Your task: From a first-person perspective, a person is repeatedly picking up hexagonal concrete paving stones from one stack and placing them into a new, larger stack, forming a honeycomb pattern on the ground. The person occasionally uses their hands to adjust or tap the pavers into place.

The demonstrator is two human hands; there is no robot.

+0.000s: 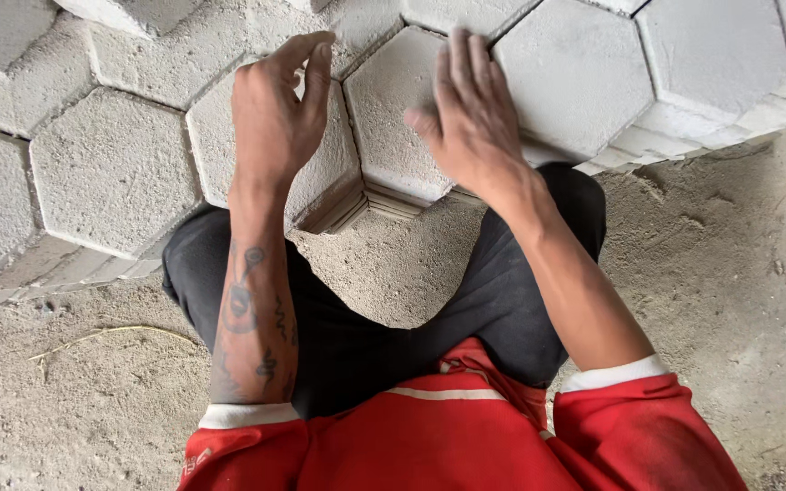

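Head view:

- Left hand (273, 114): fingers curled loosely, resting on top of a hexagonal paver (307, 155) at the front of the stack; nothing gripped. Forearm tattooed, red sleeve with white cuff at the elbow end.
- Right hand (470, 114): open, fingers spread and slightly blurred, lying flat on the neighbouring hexagonal block (393, 132); nothing held.
- Two blocks under the hands: centre of frame, on the top layer, just beyond the knees, edges touching each other along a dark joint.
- Stack of pavers (111, 173): grey concrete hexagons packed close, several layers showing at the near edge, running from far left to far right.
- Handling, as a judgement: solid cast concrete, likely heavy and fully stiff; rough, gritty faces, so little risk of slipping; corners and edges liable to chip if knocked. Best hold likely on two opposite side faces, or with fingers hooked under the overhanging near edge.
- Black trousers (357, 336): knees bent apart, close against the stack.
- Sandy ground (730, 273): loose and grey-brown, below and right of the stack; a thin dry stalk (106, 335) lying at near left.
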